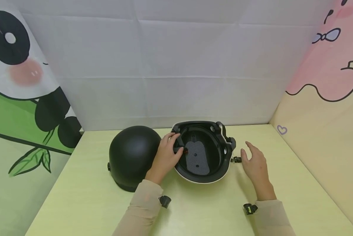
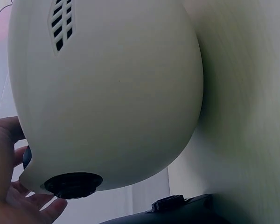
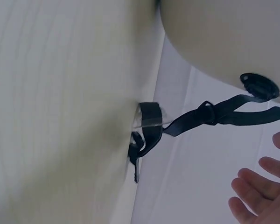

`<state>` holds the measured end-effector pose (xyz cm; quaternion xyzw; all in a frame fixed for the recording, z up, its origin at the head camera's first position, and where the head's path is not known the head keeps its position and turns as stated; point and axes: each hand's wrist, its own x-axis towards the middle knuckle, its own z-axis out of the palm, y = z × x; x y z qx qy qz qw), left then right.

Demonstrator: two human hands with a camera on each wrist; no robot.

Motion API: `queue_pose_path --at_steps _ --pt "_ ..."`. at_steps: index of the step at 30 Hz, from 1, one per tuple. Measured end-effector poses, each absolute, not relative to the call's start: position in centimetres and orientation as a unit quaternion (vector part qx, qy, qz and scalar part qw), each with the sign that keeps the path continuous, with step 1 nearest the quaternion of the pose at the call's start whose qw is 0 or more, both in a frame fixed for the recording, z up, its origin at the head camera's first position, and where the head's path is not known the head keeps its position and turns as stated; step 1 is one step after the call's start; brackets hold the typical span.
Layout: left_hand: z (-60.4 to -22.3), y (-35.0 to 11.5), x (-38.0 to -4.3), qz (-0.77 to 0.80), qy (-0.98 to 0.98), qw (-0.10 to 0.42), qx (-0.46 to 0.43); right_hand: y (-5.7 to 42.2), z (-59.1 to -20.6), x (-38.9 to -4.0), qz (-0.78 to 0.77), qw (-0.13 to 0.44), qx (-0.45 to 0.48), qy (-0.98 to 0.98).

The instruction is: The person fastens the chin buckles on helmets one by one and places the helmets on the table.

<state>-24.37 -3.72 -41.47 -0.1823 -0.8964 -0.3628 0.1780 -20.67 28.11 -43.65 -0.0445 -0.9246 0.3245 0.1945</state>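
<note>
A white helmet (image 2: 112, 93) lies upside down, its black padded inside (image 1: 215, 154) facing up in the head view. My left hand (image 1: 166, 154) grips its left rim, with fingertips over the dark padding and the thumb toward the inside. From the right side a black chin strap (image 3: 191, 119) runs down from a round fitting (image 3: 260, 86), its buckle end (image 3: 150, 121) at the table. My right hand (image 1: 256, 164) is just right of that strap, fingers spread and holding nothing. To the left of the white helmet, a black helmet (image 1: 132, 157) stands dome up, close beside my left hand.
The pale yellow tabletop (image 1: 85, 203) ends at a white cloth backdrop (image 1: 182, 65) behind the helmets. Panels with cartoon drawings flank it, a green one (image 1: 20, 111) at left and a pink and cream one (image 1: 321, 131) at right. Each sleeve carries a small black wrist device (image 1: 165, 201).
</note>
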Motion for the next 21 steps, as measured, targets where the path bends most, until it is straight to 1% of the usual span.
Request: queue_pose_path --at_steps 16,21 --pt "-40.5 -3.0 -25.4 -0.272 -0.930 0.139 -0.203 30.5 -44.7 -21.5 0.316 0.136 -0.023 -0.939" --pt "-40.5 -2.7 -25.8 -0.246 -0.940 0.121 -0.203 30.9 -45.1 -21.7 0.314 0.127 -0.023 -0.940"
